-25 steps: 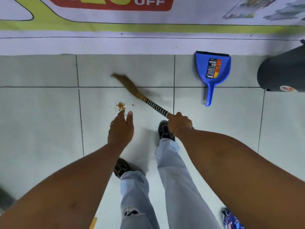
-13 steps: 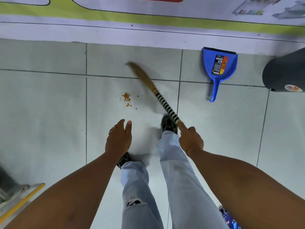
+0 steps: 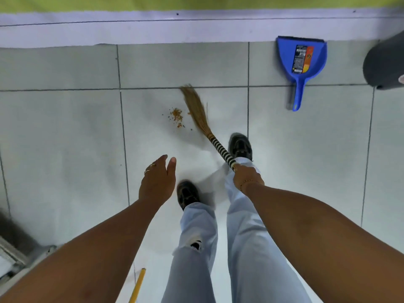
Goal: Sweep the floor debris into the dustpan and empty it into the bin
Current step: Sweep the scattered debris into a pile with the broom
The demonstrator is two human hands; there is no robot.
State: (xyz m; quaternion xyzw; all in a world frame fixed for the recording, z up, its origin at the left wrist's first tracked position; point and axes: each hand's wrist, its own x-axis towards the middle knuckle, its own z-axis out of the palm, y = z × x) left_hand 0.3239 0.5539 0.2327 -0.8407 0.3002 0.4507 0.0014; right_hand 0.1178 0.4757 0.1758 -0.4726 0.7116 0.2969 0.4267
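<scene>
On floor, broom [image 3: 197, 111] had swung from 11 toward debris [image 3: 177, 116]; right hand [image 3: 246, 177] clenched handle, left hand [image 3: 158, 182] open, empty; dustpan [image 3: 302, 60] untouched at 1.

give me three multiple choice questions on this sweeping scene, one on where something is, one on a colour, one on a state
1. Where does the debris pile lie relative to the broom bristles?
A. just left of them
B. inside the dustpan
C. against the black bin

2. What colour is the dustpan?
A. red
B. blue
C. green

3. What is the left hand doing?
A. gripping the broom handle
B. lifting the dustpan
C. open and holding nothing

Answers:
1. A, the orange crumbs sit on the tile beside the bristles' left edge.
2. B, its pan and handle are blue, with a label inside.
3. C, its fingers are spread above the floor, while only the right hand grips the striped broom handle.
</scene>
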